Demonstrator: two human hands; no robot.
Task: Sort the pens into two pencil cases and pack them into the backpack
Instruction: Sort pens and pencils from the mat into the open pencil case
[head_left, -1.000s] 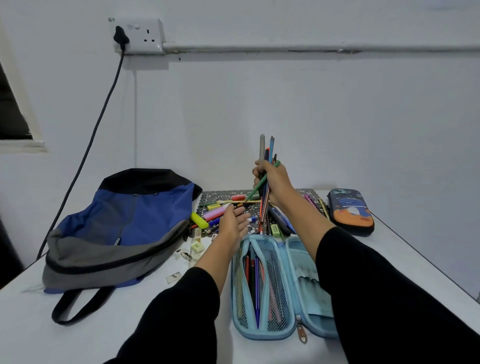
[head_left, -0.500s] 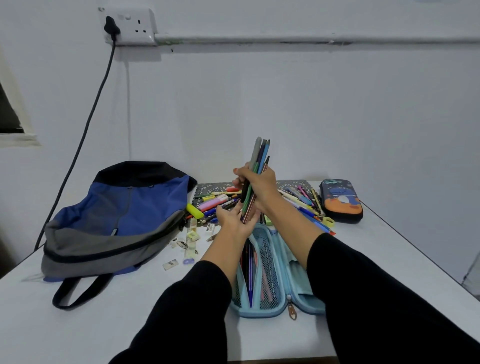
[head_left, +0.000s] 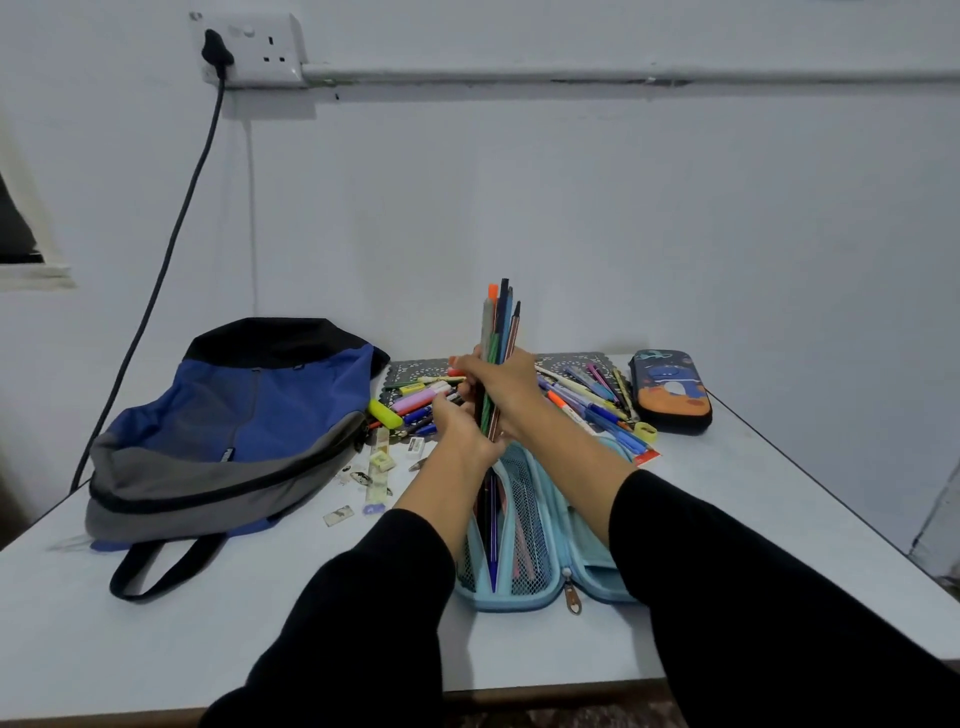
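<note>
Pens (head_left: 496, 358): a tall bundle stands upright over the far end of the open blue case (head_left: 524, 519), right hand (head_left: 506, 387) wrapped round the middle, left hand (head_left: 462, 426) closed on the lower ends just beside it. Risk, imo: the bundle's loose and uneven at the top, so if either grip slackens while it's tipped down, pens could fan out and roll onto the table (head_left: 727, 519) or snag the mesh pocket. More pens lie far right w/ the 2nd case (head_left: 670, 392); backpack (head_left: 228, 431) waits left.
</note>
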